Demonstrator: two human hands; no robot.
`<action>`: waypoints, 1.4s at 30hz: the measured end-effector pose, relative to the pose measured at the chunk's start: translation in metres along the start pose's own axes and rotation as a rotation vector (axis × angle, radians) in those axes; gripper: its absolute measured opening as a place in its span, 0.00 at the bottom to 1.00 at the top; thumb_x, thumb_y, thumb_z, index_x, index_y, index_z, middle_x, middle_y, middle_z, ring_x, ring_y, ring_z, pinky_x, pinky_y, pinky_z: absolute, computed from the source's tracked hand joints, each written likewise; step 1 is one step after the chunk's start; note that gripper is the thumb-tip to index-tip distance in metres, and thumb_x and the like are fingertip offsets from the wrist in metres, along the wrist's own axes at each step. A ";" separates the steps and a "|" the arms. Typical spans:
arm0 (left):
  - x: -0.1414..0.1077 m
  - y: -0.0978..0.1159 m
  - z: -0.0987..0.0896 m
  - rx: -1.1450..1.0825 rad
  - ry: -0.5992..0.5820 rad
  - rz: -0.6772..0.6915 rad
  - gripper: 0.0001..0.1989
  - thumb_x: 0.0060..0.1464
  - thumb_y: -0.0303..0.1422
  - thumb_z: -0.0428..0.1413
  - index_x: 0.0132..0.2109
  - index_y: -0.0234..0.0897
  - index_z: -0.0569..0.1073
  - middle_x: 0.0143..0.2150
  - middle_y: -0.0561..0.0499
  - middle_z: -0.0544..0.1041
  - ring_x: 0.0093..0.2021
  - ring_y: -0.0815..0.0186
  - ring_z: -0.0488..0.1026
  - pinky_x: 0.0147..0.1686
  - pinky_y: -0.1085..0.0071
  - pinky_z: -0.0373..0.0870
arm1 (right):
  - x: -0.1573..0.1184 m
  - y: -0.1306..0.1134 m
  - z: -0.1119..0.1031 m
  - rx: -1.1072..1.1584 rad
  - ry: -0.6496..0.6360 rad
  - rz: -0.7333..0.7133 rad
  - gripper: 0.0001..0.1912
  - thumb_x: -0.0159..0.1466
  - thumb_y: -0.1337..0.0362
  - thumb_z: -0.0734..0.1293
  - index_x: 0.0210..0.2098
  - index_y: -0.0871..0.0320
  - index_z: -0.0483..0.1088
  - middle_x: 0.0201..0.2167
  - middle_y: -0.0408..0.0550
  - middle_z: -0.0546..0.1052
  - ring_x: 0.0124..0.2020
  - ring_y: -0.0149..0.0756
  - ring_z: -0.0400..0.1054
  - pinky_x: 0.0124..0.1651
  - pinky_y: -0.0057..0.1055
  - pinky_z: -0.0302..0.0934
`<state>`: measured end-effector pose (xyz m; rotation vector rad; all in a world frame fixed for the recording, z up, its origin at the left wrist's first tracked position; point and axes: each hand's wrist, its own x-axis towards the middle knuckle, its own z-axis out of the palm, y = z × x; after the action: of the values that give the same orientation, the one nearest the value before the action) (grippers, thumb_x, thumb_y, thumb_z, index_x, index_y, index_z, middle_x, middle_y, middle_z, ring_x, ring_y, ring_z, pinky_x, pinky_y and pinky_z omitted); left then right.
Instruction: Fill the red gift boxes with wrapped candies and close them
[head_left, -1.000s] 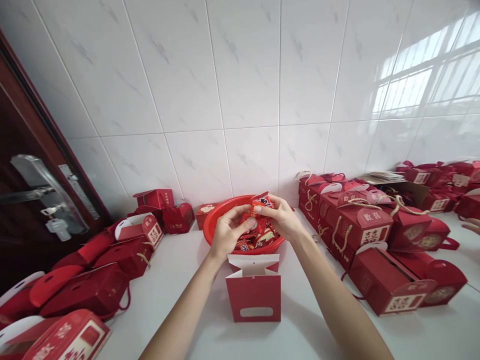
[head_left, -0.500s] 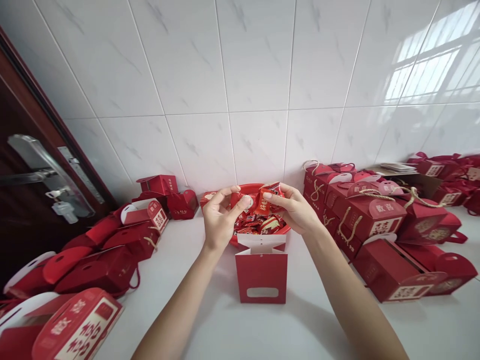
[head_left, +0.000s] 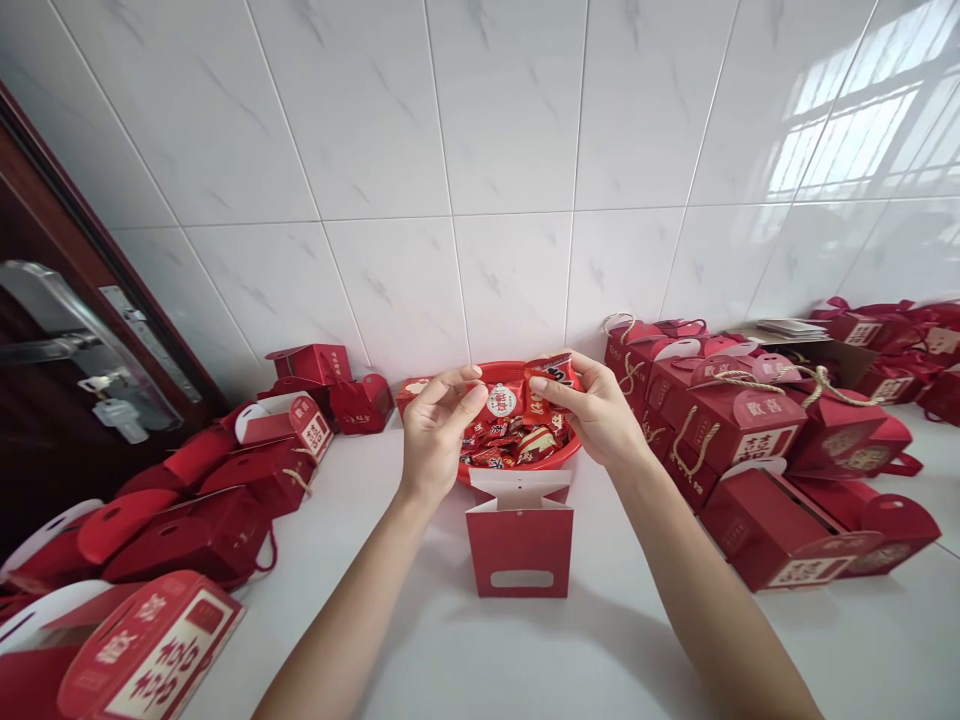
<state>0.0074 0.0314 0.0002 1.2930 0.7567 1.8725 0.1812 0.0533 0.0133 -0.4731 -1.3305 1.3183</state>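
Between my hands are two red candy wrappers above a red plastic basket [head_left: 555, 460] of wrapped candies [head_left: 510, 440]. My left hand [head_left: 439, 425] is closed, thumb and fingers pinching the left edge of a wrapped candy [head_left: 504, 402] with a round white label. My right hand [head_left: 600, 405] is closed on a red candy packet [head_left: 551, 375], thumb in front and fingers behind. A red gift box [head_left: 519, 540] with its top open stands upright just before the basket, below my hands. Its inside bottom is hidden.
Red gift boxes [head_left: 225, 520] line the left side of the white table [head_left: 420, 640]. More boxes with rope handles [head_left: 739, 425] are stacked at right. A tiled wall [head_left: 390, 270] rises behind, and a door with a metal handle [head_left: 67, 330] is at left.
My left thumb has shifted left off the round label, which now shows fully. My right hand still holds its packet, slightly higher. The view has shifted a little.
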 end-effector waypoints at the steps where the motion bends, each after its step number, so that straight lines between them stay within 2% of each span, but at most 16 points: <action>1: -0.001 0.001 0.001 -0.004 0.000 -0.007 0.16 0.40 0.39 0.72 0.37 0.40 0.81 0.35 0.53 0.78 0.35 0.69 0.73 0.37 0.73 0.71 | 0.000 -0.001 0.000 0.000 -0.002 -0.004 0.15 0.52 0.57 0.79 0.34 0.57 0.75 0.28 0.42 0.77 0.29 0.34 0.72 0.35 0.32 0.69; 7: -0.003 0.004 0.000 -0.006 -0.009 -0.019 0.15 0.40 0.38 0.73 0.36 0.40 0.81 0.33 0.54 0.77 0.34 0.70 0.72 0.37 0.74 0.71 | -0.001 -0.002 -0.001 -0.012 -0.014 -0.014 0.14 0.53 0.58 0.79 0.34 0.56 0.75 0.31 0.43 0.79 0.31 0.35 0.73 0.36 0.33 0.69; 19: -0.004 0.001 -0.002 0.146 0.007 0.103 0.11 0.43 0.36 0.70 0.35 0.39 0.81 0.36 0.51 0.81 0.37 0.65 0.77 0.39 0.70 0.76 | -0.003 -0.007 0.000 -0.086 0.002 -0.038 0.13 0.55 0.57 0.77 0.35 0.56 0.75 0.31 0.44 0.78 0.32 0.37 0.73 0.37 0.34 0.69; 25: -0.002 0.005 -0.006 0.287 -0.098 -0.016 0.08 0.43 0.33 0.68 0.33 0.38 0.82 0.34 0.50 0.82 0.36 0.61 0.78 0.37 0.69 0.77 | -0.003 -0.010 0.000 -0.273 0.062 -0.130 0.11 0.55 0.58 0.76 0.35 0.55 0.76 0.29 0.43 0.77 0.32 0.37 0.71 0.36 0.34 0.67; 28: -0.001 0.011 -0.008 0.326 -0.179 -0.098 0.10 0.42 0.33 0.68 0.35 0.38 0.83 0.33 0.49 0.82 0.35 0.59 0.80 0.35 0.67 0.78 | -0.003 -0.011 0.001 -0.340 0.075 -0.161 0.09 0.56 0.61 0.75 0.35 0.55 0.76 0.29 0.43 0.77 0.32 0.36 0.69 0.36 0.33 0.65; 37: -0.007 0.023 -0.005 0.323 -0.403 -0.270 0.17 0.48 0.40 0.69 0.45 0.38 0.84 0.41 0.44 0.84 0.44 0.52 0.82 0.46 0.58 0.80 | -0.005 -0.010 0.006 -0.379 0.036 -0.206 0.05 0.58 0.64 0.72 0.35 0.55 0.76 0.28 0.42 0.76 0.31 0.34 0.69 0.37 0.32 0.64; 39: -0.009 0.021 -0.003 0.313 -0.398 -0.276 0.18 0.48 0.41 0.69 0.45 0.38 0.84 0.43 0.44 0.84 0.45 0.51 0.81 0.48 0.57 0.79 | -0.004 -0.009 0.005 -0.340 0.074 -0.206 0.07 0.57 0.62 0.73 0.35 0.54 0.76 0.29 0.42 0.77 0.31 0.35 0.70 0.37 0.33 0.65; 42: -0.009 0.015 -0.003 0.266 -0.290 -0.209 0.17 0.47 0.41 0.70 0.42 0.38 0.83 0.40 0.45 0.84 0.44 0.53 0.82 0.46 0.59 0.80 | -0.003 -0.008 0.002 -0.262 0.140 -0.199 0.09 0.56 0.59 0.75 0.35 0.54 0.76 0.31 0.43 0.77 0.32 0.35 0.71 0.37 0.34 0.66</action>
<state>0.0036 0.0158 0.0064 1.5436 0.9652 1.4152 0.1840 0.0472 0.0194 -0.5857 -1.4003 0.9356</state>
